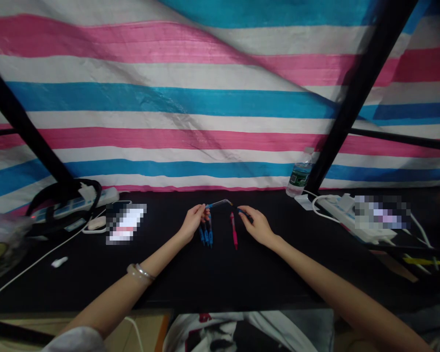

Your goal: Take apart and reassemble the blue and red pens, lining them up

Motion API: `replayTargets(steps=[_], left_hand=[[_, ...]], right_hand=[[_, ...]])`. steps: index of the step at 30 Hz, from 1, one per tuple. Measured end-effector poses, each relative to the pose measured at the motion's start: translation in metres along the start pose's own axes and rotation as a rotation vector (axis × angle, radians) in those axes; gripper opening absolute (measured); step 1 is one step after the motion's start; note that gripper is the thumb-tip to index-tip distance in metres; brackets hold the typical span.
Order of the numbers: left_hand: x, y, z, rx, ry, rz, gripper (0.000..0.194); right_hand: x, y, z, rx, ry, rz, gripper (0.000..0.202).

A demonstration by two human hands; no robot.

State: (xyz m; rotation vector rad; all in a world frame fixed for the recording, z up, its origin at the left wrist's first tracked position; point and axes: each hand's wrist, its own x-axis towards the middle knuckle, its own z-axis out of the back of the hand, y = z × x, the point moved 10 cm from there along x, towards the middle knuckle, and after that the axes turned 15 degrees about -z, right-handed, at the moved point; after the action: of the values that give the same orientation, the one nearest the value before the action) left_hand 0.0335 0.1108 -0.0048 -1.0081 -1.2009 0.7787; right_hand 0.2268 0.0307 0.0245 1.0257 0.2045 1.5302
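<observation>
My left hand (pixel 193 223) is closed on a blue pen (pixel 217 203), whose clear, pale section points right, with a thin tip at its end. Opposite it, my right hand (pixel 257 226) pinches a small dark blue piece (pixel 244 212) that looks like a pen part; its exact kind is too small to make out. The two held parts are apart. Just below my left hand, several blue pens (pixel 206 238) lie side by side on the black table (pixel 220 278). A pink pen (pixel 234 232) lies between my hands, its length pointing toward me.
A water bottle (pixel 299 174) stands at the back right by a black post. Power strips (pixel 352 217) with cables lie on the right and back left. A lit phone (pixel 126 225), a white earbud (pixel 59 262) and a plastic bag (pixel 7 244) are on the left.
</observation>
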Motion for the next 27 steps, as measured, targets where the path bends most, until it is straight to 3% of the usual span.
replayTargets(steps=[27], left_hand=[[0.0020,-0.0024,-0.0014,0.062,0.059,-0.014,0.049]], right_hand=[[0.0032,-0.0060,0.0082,-0.003,-0.032,-0.015,0.021]])
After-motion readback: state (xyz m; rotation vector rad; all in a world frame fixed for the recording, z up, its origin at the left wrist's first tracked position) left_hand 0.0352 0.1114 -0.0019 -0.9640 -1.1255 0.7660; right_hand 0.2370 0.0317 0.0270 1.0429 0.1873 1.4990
